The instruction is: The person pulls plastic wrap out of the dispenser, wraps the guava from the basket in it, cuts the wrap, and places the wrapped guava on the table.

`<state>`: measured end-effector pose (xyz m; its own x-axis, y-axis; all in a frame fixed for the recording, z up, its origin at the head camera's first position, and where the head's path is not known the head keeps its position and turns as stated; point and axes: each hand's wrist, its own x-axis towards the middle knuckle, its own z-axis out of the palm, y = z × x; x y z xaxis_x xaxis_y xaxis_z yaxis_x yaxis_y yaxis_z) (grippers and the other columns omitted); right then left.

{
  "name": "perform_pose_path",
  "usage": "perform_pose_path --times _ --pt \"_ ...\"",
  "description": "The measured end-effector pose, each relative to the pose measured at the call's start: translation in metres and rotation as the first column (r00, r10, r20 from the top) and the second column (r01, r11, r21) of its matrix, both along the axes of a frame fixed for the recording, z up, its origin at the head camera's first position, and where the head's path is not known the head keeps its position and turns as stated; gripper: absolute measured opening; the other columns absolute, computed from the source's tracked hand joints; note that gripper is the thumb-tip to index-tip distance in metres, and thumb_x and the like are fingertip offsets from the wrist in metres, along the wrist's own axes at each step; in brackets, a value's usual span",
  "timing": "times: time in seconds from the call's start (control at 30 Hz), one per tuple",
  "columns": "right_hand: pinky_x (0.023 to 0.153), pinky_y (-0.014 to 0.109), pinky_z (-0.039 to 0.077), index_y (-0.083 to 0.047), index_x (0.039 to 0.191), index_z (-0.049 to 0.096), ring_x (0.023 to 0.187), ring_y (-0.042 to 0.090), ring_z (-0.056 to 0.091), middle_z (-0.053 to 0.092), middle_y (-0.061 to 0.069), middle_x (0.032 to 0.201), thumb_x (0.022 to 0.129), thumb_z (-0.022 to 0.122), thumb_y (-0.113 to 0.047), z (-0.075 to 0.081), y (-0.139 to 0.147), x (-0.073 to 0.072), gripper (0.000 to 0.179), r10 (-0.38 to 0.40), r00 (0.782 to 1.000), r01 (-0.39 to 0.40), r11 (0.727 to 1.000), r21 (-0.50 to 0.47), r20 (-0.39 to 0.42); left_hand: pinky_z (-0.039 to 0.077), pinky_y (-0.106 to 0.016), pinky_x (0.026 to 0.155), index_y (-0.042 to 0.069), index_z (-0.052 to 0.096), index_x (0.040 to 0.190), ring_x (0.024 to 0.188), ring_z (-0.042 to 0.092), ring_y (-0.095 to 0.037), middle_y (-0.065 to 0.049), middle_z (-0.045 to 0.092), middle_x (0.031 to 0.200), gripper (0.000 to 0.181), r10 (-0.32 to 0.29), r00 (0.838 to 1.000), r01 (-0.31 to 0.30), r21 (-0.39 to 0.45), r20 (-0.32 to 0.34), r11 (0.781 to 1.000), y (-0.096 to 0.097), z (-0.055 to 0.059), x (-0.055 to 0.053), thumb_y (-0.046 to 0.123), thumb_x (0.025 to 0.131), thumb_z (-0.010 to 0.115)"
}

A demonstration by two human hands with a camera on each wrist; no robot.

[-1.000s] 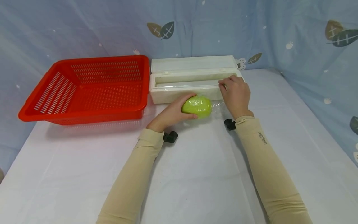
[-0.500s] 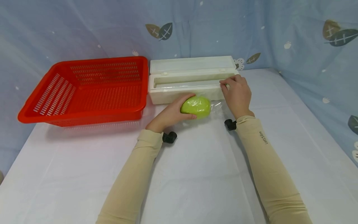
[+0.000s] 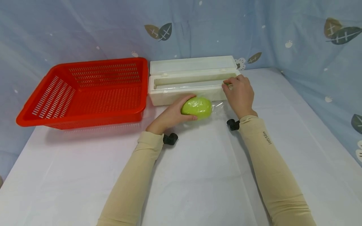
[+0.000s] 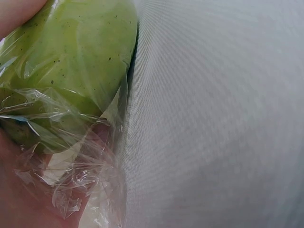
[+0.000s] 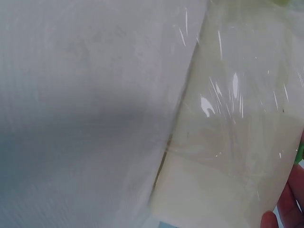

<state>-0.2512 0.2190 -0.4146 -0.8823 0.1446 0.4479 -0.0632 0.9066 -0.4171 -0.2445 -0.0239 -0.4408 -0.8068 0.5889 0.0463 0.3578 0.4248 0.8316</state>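
Note:
A yellow-green fruit with dark specks, probably a mango (image 3: pixel 197 107), is wrapped in clear cling film (image 4: pixel 71 190) in front of the white cling film dispenser (image 3: pixel 186 95). My left hand (image 3: pixel 173 113) curls round its left side, thumb in front and fingers behind. From the fruit, film stretches right and up over the dispenser's front. My right hand (image 3: pixel 240 94) is at the dispenser's right end, thumb and fingertips pinching a small green piece (image 5: pixel 300 153) at its front upper edge. Most of that piece is hidden by the fingers. The dispenser's lid (image 3: pixel 192 64) stands raised behind.
A red plastic basket (image 3: pixel 85 121) stands left of the dispenser, close beside it. Beneath everything lies a white cloth-covered table (image 3: pixel 195 175). A blue patterned curtain (image 3: pixel 118 28) hangs behind the table and along its sides.
The head view has shifted slightly, so everything sits a little further left. My right hand has moved slightly right along the dispenser edge, and a bit of green shows at its fingertips. The left hand keeps holding the mango.

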Motion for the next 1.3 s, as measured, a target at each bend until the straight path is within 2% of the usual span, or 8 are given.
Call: perform_pose_path --times 0.43,0.6,0.87,1.3 --pt "0.066 0.041 0.041 -0.009 0.099 0.067 0.085 0.026 0.048 0.055 0.009 0.096 0.086 0.057 -0.027 0.001 0.006 -0.002 0.025 -0.014 1.000 0.014 1.000 0.009 0.011 0.035 -0.036 0.092 0.035 0.031 0.135 0.111 0.036 -0.012 0.010 0.035 0.129 0.078 0.006 1.000 -0.006 -0.005 0.014 1.000 -0.002 0.000 0.000 0.045 0.069 0.072" --pt "0.070 0.041 0.042 -0.009 0.101 0.066 0.091 0.026 0.048 0.056 0.009 0.100 0.087 0.055 -0.026 0.003 0.006 -0.002 0.025 -0.013 0.999 0.013 1.000 -0.006 0.051 0.036 -0.035 0.092 0.033 0.031 0.135 0.112 0.036 -0.011 0.010 0.035 0.129 0.078 0.003 0.999 -0.004 0.011 0.035 1.000 -0.003 0.000 0.000 0.041 0.070 0.073" --pt "0.070 0.042 0.043 -0.007 0.101 0.065 0.090 0.026 0.049 0.056 0.009 0.099 0.087 0.054 -0.025 0.002 0.010 -0.001 0.025 -0.022 0.999 0.022 1.000 0.016 0.031 0.035 -0.034 0.092 0.032 0.032 0.135 0.112 0.036 -0.011 0.010 0.035 0.129 0.078 -0.005 1.000 0.005 0.024 0.020 1.000 -0.001 -0.003 -0.002 0.042 0.069 0.073" --pt "0.071 0.045 0.044 -0.008 0.103 0.065 0.093 0.027 0.052 0.058 0.009 0.102 0.088 0.053 -0.027 0.001 0.014 -0.002 0.028 -0.039 0.999 0.038 0.998 0.048 0.032 0.034 -0.033 0.094 0.030 0.031 0.135 0.112 0.036 -0.010 0.011 0.035 0.130 0.079 -0.011 1.000 0.012 0.011 -0.011 1.000 0.000 -0.002 -0.003 0.042 0.069 0.073"
